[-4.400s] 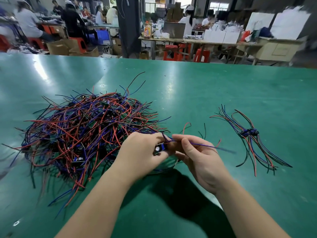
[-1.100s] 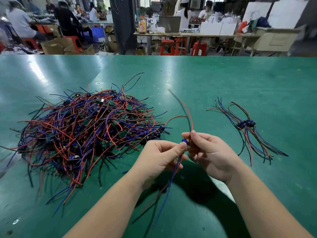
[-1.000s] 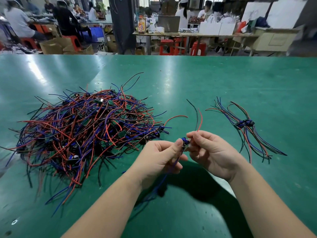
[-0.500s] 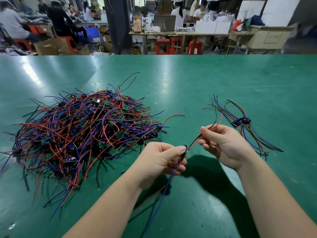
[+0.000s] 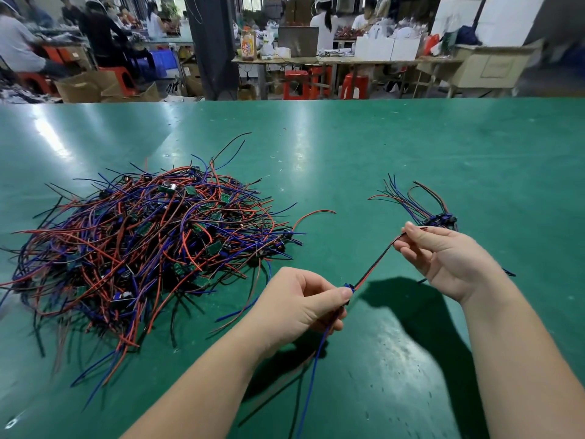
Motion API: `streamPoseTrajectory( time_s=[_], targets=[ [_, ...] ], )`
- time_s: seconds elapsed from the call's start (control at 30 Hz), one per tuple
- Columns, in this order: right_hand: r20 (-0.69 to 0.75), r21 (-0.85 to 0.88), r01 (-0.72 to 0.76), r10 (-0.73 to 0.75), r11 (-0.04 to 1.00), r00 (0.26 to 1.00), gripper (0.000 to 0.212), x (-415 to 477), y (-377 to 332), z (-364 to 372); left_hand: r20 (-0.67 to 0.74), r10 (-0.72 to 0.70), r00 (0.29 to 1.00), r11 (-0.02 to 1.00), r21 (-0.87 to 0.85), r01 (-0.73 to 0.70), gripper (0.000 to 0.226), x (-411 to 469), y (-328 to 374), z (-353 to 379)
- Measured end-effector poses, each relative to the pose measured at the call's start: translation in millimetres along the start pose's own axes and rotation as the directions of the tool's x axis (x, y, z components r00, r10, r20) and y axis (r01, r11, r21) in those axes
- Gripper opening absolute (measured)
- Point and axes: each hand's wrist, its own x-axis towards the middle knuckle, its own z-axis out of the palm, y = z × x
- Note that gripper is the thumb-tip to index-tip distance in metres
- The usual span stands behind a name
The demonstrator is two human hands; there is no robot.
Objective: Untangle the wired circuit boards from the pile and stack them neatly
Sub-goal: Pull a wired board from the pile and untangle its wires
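Red and black leads (image 5: 376, 264) stretch between your hands: left hand (image 5: 304, 307) pinches one board (image 5: 348, 287) above the bench (image 5: 411, 147), clear of the pile (image 5: 142, 242); right hand (image 5: 443, 255) pinches the lead tips. You seem to be straightening them; next, lay it squarely on the stack (image 5: 440, 219) just beyond your right hand.

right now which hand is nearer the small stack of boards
Right. The right hand is just in front of the small stack; the left hand is farther off, toward the pile.
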Motion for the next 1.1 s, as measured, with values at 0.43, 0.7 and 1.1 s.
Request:
streamPoseTrajectory(
  time_s=[0.43,0.7,1.1],
  targets=[
    [-0.097,0.033,-0.122,0.125,0.992,0.987,0.025,4,-4,-4,-0.017,0.023,1.000,0.987,0.158,-0.020,0.022,5,-8,-1],
    [-0.054,0.155,-0.117,0.127,0.981,0.990,0.028,4,0,2,-0.014,0.043,0.999,0.995,0.092,-0.041,0.021,3,-5,-1],
    [0.276,-0.126,-0.282,0.307,0.951,0.911,0.032,-10,19,25,-0.171,0.100,0.980,0.984,-0.127,-0.122,0.020,3,3,-2]
  ],
)
